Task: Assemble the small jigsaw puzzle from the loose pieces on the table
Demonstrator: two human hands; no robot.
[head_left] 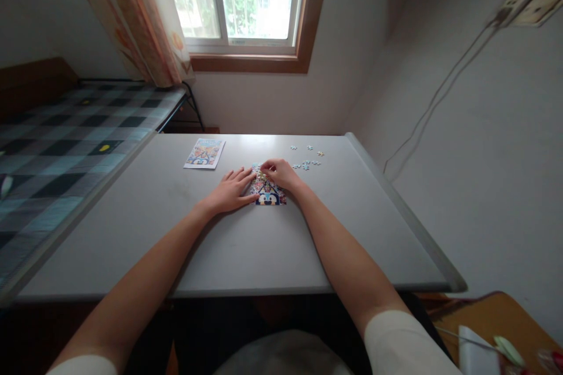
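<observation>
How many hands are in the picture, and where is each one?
2: the left hand at the left edge of the puzzle, the right hand at its upper right.

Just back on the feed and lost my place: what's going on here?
A person is handling a jigsaw puzzle on the table. The left hand lies spread at its left edge; the right hand is bent over its upper part, though whether it holds a piece is too small to tell. Loose puzzle pieces lie off to the right, a printed picture sheet to the left.
</observation>
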